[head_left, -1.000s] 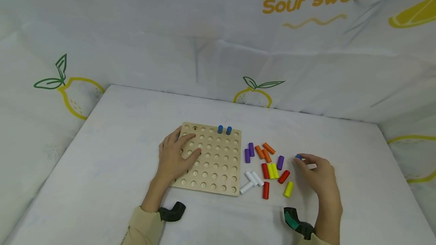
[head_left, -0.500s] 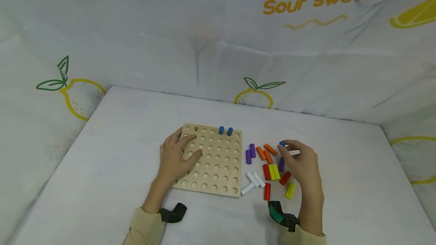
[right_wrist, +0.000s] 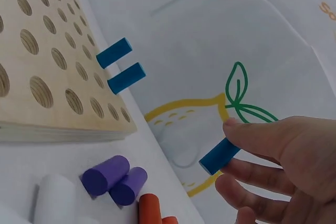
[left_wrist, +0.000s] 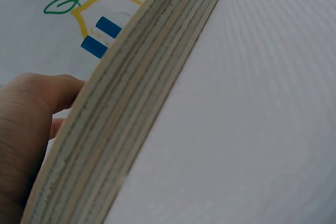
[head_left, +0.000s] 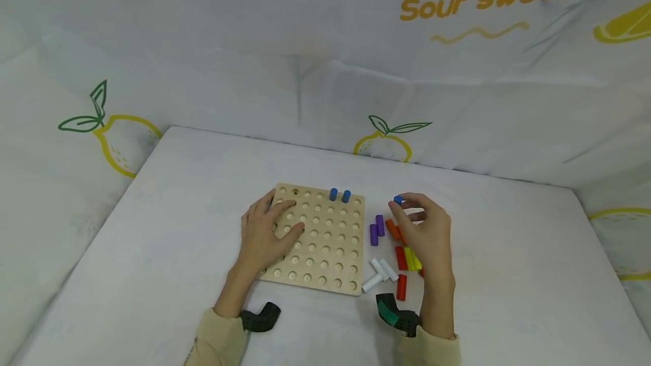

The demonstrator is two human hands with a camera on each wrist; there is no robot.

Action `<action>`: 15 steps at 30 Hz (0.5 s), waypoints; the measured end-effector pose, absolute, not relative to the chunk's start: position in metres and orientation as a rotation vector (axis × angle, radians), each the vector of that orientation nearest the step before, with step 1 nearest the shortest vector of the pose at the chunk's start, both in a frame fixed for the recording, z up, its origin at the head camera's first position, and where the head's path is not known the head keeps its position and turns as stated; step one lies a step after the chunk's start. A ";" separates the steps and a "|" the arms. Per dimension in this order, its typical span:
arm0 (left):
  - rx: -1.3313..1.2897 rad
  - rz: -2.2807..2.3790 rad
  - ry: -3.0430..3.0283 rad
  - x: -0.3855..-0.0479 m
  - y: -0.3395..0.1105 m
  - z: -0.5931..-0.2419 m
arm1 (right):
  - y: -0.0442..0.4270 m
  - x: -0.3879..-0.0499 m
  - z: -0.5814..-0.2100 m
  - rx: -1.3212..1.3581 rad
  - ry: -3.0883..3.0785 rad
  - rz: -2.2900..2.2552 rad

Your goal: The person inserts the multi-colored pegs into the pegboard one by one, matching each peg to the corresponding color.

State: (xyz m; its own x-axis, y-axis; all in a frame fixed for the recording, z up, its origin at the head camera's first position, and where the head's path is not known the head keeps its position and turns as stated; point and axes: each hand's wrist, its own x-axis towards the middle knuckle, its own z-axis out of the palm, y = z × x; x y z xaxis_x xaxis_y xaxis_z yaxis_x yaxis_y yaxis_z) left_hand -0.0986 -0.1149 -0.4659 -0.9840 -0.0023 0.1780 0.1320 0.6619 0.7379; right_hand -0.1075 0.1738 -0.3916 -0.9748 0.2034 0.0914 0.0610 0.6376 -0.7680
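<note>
Pinching a blue peg [right_wrist: 219, 157] between thumb and fingers, the right hand [head_left: 426, 229] hangs above the table [head_left: 513, 281], near the far right corner of the wooden board [head_left: 334, 243] and apart from it. The left hand [head_left: 261, 236] rests on the board's left side, thumb and index finger spread apart. Two upright pegs [head_left: 333, 194], also blue, stand in the far row. Purple pegs [head_left: 380, 225], white pegs [head_left: 372, 282], orange pegs [head_left: 392, 229], red pegs [head_left: 401, 287] and yellow pegs [head_left: 409, 258] lie right of the board.

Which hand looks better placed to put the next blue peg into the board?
Probably the right hand: it pinches a blue peg to the right of the board, while the left hand rests on the board's left side.
</note>
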 end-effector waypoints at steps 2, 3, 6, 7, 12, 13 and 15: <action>-0.104 -1.224 -2.713 -0.099 -0.115 -0.465 | 0.169 -0.110 -0.393 -0.198 -2.664 1.270; -0.104 -1.223 -2.711 -0.098 -0.116 -0.465 | 0.167 -0.111 -0.393 -0.187 -2.651 1.282; -0.104 -1.221 -2.712 -0.098 -0.116 -0.465 | 0.160 -0.115 -0.396 -0.151 -2.608 1.328; -0.105 -1.225 -2.714 -0.098 -0.116 -0.465 | 0.157 -0.117 -0.397 -0.140 -2.595 1.343; -0.108 -1.231 -2.722 -0.098 -0.116 -0.465 | 0.148 -0.121 -0.400 -0.097 -2.574 1.403; -0.108 -1.227 -2.723 -0.098 -0.115 -0.465 | 0.146 -0.122 -0.401 -0.088 -2.579 1.407; -0.110 -1.221 -2.717 -0.098 -0.116 -0.465 | 0.144 -0.124 -0.403 -0.071 -2.588 1.414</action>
